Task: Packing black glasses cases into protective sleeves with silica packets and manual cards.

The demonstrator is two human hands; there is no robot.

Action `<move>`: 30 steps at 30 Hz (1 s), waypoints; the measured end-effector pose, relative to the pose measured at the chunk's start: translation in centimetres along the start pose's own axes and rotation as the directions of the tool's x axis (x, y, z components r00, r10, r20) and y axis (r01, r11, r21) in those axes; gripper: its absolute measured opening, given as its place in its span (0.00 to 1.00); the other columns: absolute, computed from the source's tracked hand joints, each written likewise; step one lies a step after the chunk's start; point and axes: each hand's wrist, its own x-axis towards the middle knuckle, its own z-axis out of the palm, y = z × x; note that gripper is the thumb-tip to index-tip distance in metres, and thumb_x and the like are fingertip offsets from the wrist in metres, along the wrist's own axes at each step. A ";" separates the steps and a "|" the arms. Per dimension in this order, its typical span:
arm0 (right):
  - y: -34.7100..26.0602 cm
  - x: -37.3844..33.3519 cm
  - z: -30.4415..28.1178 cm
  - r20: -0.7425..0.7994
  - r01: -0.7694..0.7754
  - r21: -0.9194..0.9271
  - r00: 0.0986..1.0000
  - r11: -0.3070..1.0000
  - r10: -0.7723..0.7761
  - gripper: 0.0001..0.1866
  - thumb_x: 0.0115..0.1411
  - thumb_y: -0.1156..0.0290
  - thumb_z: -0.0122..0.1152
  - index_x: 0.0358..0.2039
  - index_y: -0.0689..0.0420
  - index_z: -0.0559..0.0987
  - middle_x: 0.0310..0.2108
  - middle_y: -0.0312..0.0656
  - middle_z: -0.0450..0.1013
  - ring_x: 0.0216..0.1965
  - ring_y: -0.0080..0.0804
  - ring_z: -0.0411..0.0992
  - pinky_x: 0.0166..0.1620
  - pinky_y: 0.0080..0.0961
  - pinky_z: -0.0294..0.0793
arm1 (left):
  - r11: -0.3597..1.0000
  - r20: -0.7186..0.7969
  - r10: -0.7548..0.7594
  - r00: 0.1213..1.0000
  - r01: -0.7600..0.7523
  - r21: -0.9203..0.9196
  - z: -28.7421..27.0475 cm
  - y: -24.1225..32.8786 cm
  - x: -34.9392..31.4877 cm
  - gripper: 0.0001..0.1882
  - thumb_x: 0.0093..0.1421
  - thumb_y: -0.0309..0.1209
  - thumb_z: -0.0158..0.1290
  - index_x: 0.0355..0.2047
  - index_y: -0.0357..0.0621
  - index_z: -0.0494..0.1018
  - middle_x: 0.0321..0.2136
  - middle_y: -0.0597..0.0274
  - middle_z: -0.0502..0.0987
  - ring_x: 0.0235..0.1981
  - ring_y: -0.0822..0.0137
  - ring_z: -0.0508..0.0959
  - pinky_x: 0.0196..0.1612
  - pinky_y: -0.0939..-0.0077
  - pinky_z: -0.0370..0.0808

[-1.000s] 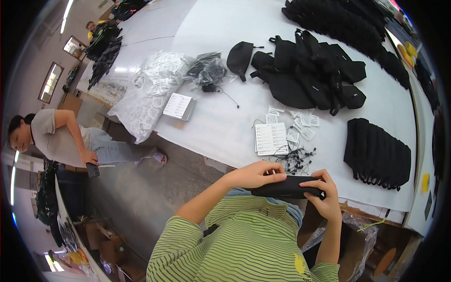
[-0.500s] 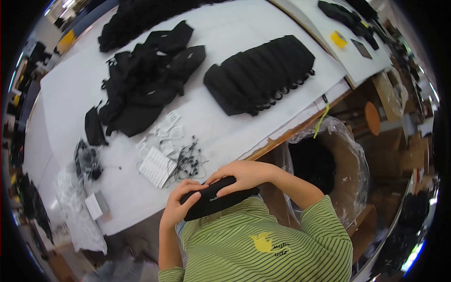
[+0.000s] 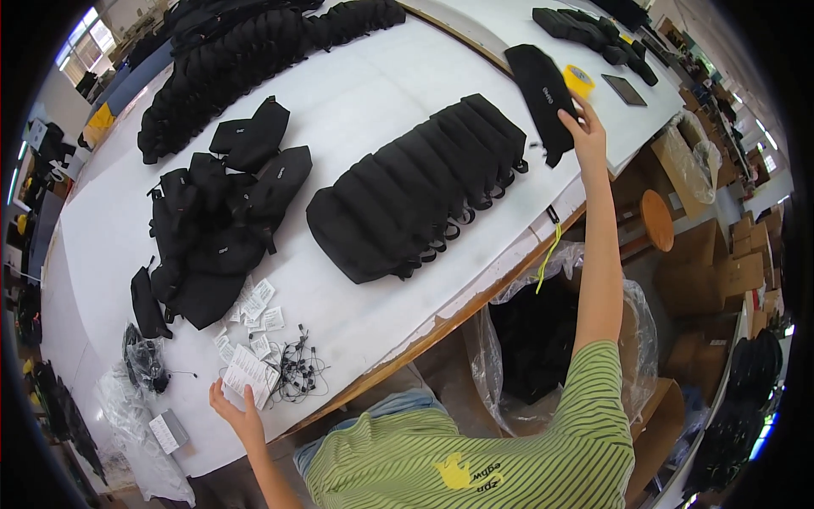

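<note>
My right hand (image 3: pixel 587 136) reaches to the far right and pinches the side of a black fabric pouch (image 3: pixel 541 95), holding it close to the far end of a row of overlapping black pouches (image 3: pixel 415 191). Small loops stick out along the row's near side. My left hand (image 3: pixel 239 417) has its fingers apart and holds nothing. It is at the table's near edge, beside a stack of white printed tags (image 3: pixel 249 373). A tangle of black tag strings (image 3: pixel 301 369) lies right of the stack, and several loose white labels (image 3: pixel 259 301) lie beyond it.
A heap of black pouches (image 3: pixel 225 242) lies on the left of the white table (image 3: pixel 110 280). Another long row (image 3: pixel 246 64) runs along the back. A yellow tape roll (image 3: pixel 579 81) sits at far right. Below the wooden edge stands a plastic-lined bin (image 3: pixel 632 331); a round stool (image 3: pixel 656 222) is beyond.
The black pouch has gone from between both hands at my body to the far right in my right hand. My left hand has let go and moved left and down.
</note>
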 end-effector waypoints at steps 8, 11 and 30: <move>16.2 4.3 3.0 0.340 0.138 -0.549 0.938 0.824 0.069 0.25 0.54 0.61 0.59 0.55 0.46 0.72 0.50 0.53 0.71 0.54 0.46 0.67 0.58 0.32 0.63 | 0.967 0.036 -0.093 0.995 0.081 0.240 0.5 -0.7 0.2 0.40 0.52 0.45 0.60 0.57 0.33 0.58 0.48 0.46 0.63 0.50 0.51 0.63 0.55 0.57 0.59; 15.3 2.2 4.1 0.197 -0.105 -0.449 0.957 0.887 0.213 0.28 0.55 0.55 0.58 0.57 0.45 0.70 0.51 0.52 0.70 0.55 0.46 0.66 0.57 0.36 0.63 | 0.953 0.028 -0.143 0.989 0.130 0.273 0.1 -0.9 0.4 0.39 0.53 0.44 0.60 0.57 0.33 0.59 0.43 0.48 0.65 0.45 0.53 0.64 0.52 0.59 0.61; -9.0 -34.7 25.5 0.750 0.281 0.053 0.623 0.958 -0.224 0.07 0.47 0.72 0.65 0.29 0.53 0.78 0.29 0.38 0.68 0.37 0.37 0.65 0.43 0.32 0.64 | 0.369 0.051 -0.625 0.779 0.352 -0.861 -5.2 1.2 -2.5 0.22 0.53 0.21 0.49 0.50 0.31 0.64 0.45 0.54 0.71 0.46 0.64 0.72 0.51 0.76 0.67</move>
